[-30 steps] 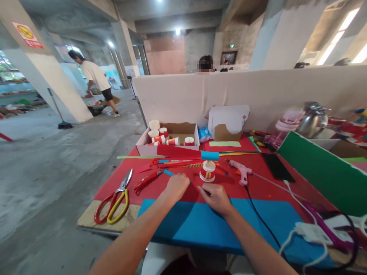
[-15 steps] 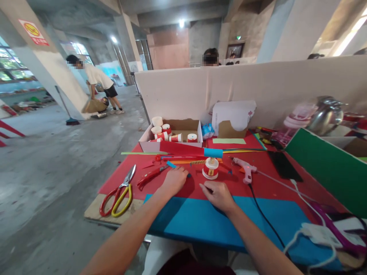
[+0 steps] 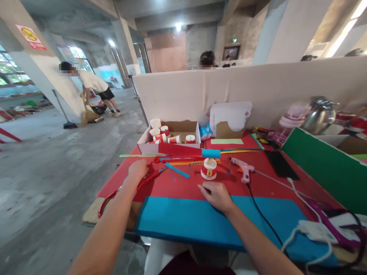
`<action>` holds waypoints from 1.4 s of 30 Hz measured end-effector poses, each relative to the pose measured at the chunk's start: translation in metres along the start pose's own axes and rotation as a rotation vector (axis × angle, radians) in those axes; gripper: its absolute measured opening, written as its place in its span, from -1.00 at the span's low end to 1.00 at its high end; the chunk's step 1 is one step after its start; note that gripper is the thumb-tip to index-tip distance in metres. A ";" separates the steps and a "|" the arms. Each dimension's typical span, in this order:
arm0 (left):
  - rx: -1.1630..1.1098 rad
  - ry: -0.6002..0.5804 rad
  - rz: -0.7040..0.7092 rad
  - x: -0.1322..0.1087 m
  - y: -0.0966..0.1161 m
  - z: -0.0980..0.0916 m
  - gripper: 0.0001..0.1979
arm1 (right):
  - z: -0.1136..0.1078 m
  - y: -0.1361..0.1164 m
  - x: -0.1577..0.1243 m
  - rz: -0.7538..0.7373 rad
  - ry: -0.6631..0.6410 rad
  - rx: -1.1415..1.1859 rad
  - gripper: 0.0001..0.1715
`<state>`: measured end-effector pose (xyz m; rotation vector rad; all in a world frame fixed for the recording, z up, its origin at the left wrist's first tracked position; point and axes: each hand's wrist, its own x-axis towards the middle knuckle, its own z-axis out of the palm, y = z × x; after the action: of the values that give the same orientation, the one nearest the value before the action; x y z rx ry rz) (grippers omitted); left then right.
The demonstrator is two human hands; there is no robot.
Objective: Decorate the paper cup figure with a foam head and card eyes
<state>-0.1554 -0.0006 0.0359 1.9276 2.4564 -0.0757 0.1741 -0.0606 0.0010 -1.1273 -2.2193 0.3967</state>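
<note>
My left hand (image 3: 138,170) is over the left end of the table, its forearm covering most of the large scissors (image 3: 103,208). It lies beside a red-handled tool (image 3: 149,177); its fingertips are hidden, so I cannot tell whether it grips anything. My right hand (image 3: 217,195) rests with curled fingers on the red sheet, just in front of a small red and white paper-cup model (image 3: 208,170). What those fingers hold, if anything, is hidden. A blue paper strip (image 3: 177,170) lies flat between the hands. Behind the model is a blue paper roll (image 3: 211,153).
A pink glue gun (image 3: 243,168) with a black cord lies at right, near a phone (image 3: 279,164). A white box (image 3: 143,147) of paper cups stands at the back. A green board (image 3: 323,172) leans at right. Across the room a person (image 3: 96,86) bends over a broom.
My left hand has moved left from the blue strip to above the scissors, leaving the strip on the red sheet. My right hand stays put. The view has shifted slightly.
</note>
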 end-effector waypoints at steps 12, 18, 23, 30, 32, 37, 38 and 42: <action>-0.867 0.626 -0.013 -0.029 0.035 -0.017 -0.80 | 0.000 -0.001 0.000 -0.007 0.018 0.039 -0.51; -1.753 -0.100 0.217 -0.084 0.103 -0.011 -0.71 | 0.002 -0.002 0.000 0.115 0.002 0.326 -0.50; -1.714 -0.317 0.227 -0.110 0.135 0.007 -0.67 | 0.005 -0.010 0.000 0.339 -0.070 0.767 -0.50; -1.549 -0.247 0.245 -0.113 0.149 0.023 -0.67 | 0.006 -0.010 -0.001 0.407 -0.170 0.793 -0.57; -1.499 -0.220 0.248 -0.111 0.148 0.027 -0.69 | 0.004 -0.010 -0.001 0.402 -0.259 0.813 -0.59; -1.455 -0.107 0.276 -0.108 0.144 0.029 -0.69 | 0.000 -0.012 -0.001 0.397 -0.364 0.809 -0.60; -1.456 -0.104 0.288 -0.108 0.143 0.028 -0.68 | -0.001 -0.013 -0.001 0.403 -0.353 0.815 -0.60; -1.410 -0.073 0.341 -0.108 0.141 0.028 -0.70 | 0.000 -0.012 -0.001 0.415 -0.311 0.843 -0.58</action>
<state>0.0072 -0.0731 0.0091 1.4375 1.2621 1.1693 0.1674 -0.0688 0.0064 -1.0578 -1.7055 1.5907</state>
